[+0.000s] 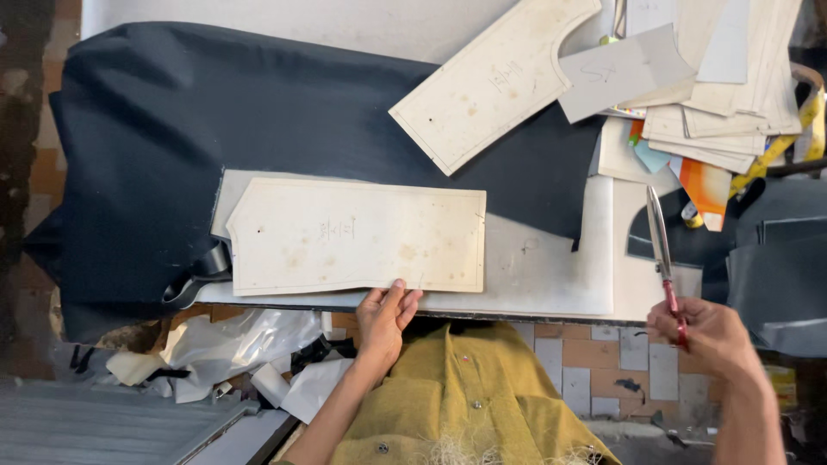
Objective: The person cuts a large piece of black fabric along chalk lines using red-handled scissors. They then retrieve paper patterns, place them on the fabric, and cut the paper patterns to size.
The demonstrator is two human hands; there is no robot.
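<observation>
**Mostly cutting-table clutter, one hand on pattern, one on scissors**

Far left, dark navy fabric (172, 129) drapes over the table edge; its left end runs out of sight. On it lies a long cream card pattern piece (357, 234), grey interlining showing beneath. Faint pencil marks on the card, unreadable. Left hand (386, 314) rests at the card's lower edge, fingers loosely spread, fingertips touching the card, gripping nothing. Below, plastic scraps (224, 344) on the floor, hard to sort out. Second pattern piece (495, 79) lies tilted, upper middle. Right hand (699, 331) is closed round the red handles of scissors (662, 241), blades pointing up over the white table (560, 267); whether the blades are parted, cannot tell. Stack of card patterns (732, 95) top right, cut off by the frame.
</observation>
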